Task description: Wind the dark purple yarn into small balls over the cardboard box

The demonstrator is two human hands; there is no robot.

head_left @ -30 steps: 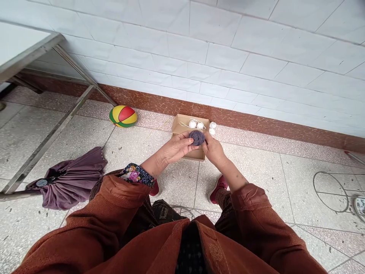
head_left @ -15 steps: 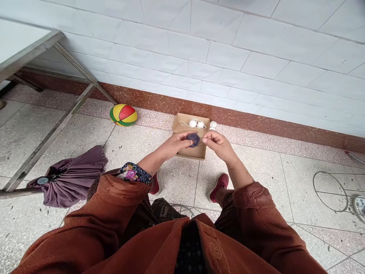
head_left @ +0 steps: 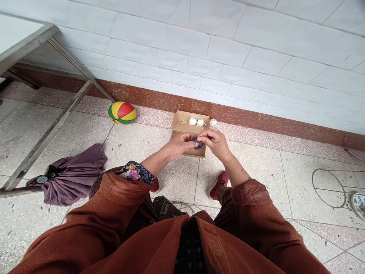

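Between my two hands is a small ball of dark purple-grey yarn, partly covered by fingers. My left hand is closed around its left side, thumb in front. The fingertips of my right hand pinch together at its upper right; a strand between them is too fine to make out. Below the hands, an open cardboard box stands on the floor. Two white yarn balls with loose ends lie at its far side. Another white yarn ball rests on the floor just right of the box.
A red, yellow and green ball lies by the wall, near the leg of a metal-framed table. On the left is a folded purple umbrella. A wire ring frame stands to the right. The tiled wall rises behind the box.
My right hand has moved left, from beside the yarn ball onto it. The yarn ball and my left hand have shifted slightly right, and more of the ball is covered.
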